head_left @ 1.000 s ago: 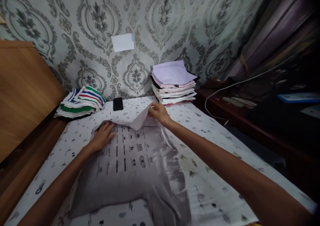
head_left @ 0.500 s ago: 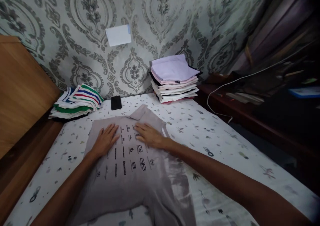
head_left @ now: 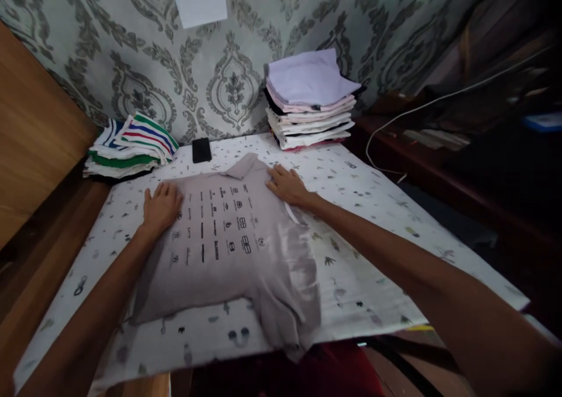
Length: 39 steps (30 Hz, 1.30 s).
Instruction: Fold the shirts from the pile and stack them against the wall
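Note:
A grey-brown shirt [head_left: 197, 286] with rows of black printed logos lies spread on the table, its collar towards the wall. One sleeve hangs down towards the near edge on the right. Flat on the shirt's left side rests my left hand [head_left: 161, 206], fingers stretched out and holding nothing. My right hand [head_left: 287, 185] lies on the shirt's right edge near the collar, fingers extended and also holding nothing.
A tall stack of folded clothes [head_left: 309, 116] stands at the back right, lavender on top. Another folded pile [head_left: 127, 151] with striped cloth sits back left. Between them lies a black phone [head_left: 201, 150]. A white cable [head_left: 413, 107] runs along the right side.
My hands have moved apart across the shirt, the left one outward to the left, the right one outward to the right. The view has tilted down, showing the table's near edge.

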Each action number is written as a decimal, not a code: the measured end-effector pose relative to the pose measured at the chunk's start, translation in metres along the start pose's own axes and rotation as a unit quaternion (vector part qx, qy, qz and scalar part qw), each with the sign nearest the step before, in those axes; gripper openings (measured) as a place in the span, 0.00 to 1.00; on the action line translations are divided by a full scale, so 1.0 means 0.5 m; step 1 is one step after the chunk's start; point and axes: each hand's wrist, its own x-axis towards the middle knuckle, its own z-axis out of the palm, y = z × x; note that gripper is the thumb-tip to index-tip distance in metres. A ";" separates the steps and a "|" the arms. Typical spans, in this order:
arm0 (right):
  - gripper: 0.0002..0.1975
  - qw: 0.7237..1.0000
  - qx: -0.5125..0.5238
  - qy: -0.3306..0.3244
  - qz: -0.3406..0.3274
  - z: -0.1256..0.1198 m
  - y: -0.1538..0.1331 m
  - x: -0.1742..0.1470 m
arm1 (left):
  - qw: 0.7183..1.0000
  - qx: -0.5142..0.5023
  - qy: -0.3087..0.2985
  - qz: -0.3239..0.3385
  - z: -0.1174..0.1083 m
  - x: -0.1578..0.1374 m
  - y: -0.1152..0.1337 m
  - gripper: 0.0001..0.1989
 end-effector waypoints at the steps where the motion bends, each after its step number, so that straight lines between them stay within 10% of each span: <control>1: 0.27 1.000 0.005 0.011 0.004 0.000 -0.023 -0.015 | 1.000 -0.009 0.002 0.008 -0.005 -0.017 0.024 0.28; 8: 0.34 0.983 0.037 -0.026 -0.179 0.056 -0.192 -0.226 | 0.972 -0.115 -0.070 0.194 0.003 -0.197 0.177 0.32; 17: 0.30 0.992 -0.035 0.052 -0.109 0.030 -0.020 -0.343 | 0.995 -0.030 -0.047 0.088 0.008 -0.283 -0.034 0.33; 24: 0.25 0.986 0.041 0.105 -0.125 0.001 -0.030 -0.396 | 0.997 -0.040 -0.027 0.068 0.000 -0.301 -0.048 0.31; 29: 0.16 0.963 0.116 0.066 -0.234 -0.045 -0.040 -0.492 | 0.978 -0.124 0.029 0.168 -0.043 -0.346 0.025 0.24; 35: 0.25 0.959 0.111 -0.004 -0.263 -0.062 -0.026 -0.547 | 0.885 -0.174 0.007 0.431 -0.068 -0.408 0.207 0.19; 39: 0.22 0.960 0.114 -0.024 -0.254 -0.065 -0.029 -0.549 | 0.882 -0.154 0.019 0.446 -0.060 -0.419 0.257 0.16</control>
